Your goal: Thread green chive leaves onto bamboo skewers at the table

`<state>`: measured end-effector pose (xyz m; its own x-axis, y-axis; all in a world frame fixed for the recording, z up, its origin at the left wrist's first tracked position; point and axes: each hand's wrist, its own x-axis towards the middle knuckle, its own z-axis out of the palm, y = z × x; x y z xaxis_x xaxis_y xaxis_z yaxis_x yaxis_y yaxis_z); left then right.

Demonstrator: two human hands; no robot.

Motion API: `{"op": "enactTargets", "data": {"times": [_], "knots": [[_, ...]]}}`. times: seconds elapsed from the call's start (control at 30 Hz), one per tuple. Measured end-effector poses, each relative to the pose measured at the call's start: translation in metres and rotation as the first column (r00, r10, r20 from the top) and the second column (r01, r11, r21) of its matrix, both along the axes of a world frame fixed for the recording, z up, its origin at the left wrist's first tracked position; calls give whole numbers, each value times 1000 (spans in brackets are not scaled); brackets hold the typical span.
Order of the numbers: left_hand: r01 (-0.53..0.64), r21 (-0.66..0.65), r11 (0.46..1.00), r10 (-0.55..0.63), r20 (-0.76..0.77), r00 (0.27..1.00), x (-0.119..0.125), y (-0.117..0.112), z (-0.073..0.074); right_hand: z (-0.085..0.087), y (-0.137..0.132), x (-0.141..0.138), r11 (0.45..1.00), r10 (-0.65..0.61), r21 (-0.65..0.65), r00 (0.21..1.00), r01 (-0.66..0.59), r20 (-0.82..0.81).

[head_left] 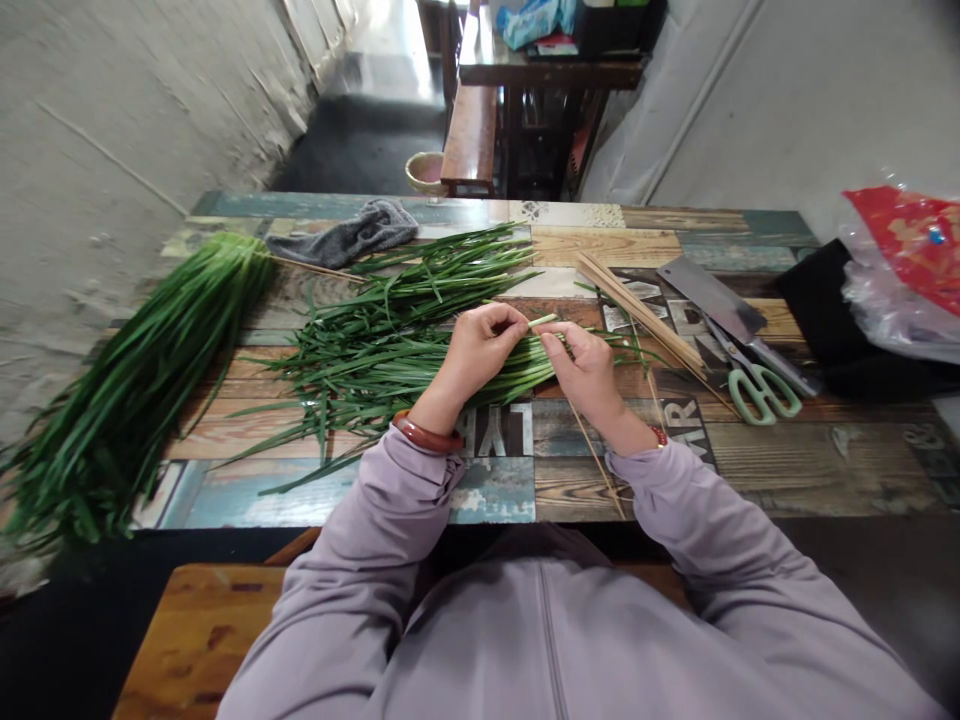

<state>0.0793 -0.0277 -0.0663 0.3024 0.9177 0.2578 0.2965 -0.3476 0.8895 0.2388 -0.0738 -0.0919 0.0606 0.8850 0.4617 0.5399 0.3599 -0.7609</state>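
Observation:
My left hand (484,345) is closed in a pinch on a few garlic chives (543,321), their pale stem ends poking out past the fingertips. Close beside it, my right hand (586,372) pinches with thumb and forefinger at the stems. A thin bamboo skewer (592,455) runs from under the right fingers down toward the table's near edge; its upper end is hidden at the fingers. Beneath both hands lies a loose spread of chives (390,360), stems to the right and leaves to the left.
A large chive bundle (142,390) hangs over the table's left side, near a grey cloth (352,235). To the right lie bamboo skewers (637,310), a cleaver (712,295) and green-handled scissors (761,390). A red plastic bag (915,245) rests at the far right.

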Motion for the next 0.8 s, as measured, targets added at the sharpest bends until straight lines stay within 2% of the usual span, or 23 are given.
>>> {"op": "enactTargets", "data": {"times": [0.33,0.6,0.8], "knots": [[-40,103,994,48,-76,996,2,0,-1,-5,2,-2,999,-35,-38,999,35,-7],[-22,104,994,31,-87,996,2,0,-1,-14,4,-2,997,-51,-71,988,41,-145],[-2,79,997,9,-93,996,1,0,-1,-11,2,-3,998,-16,-70,991,7,-134]]}}
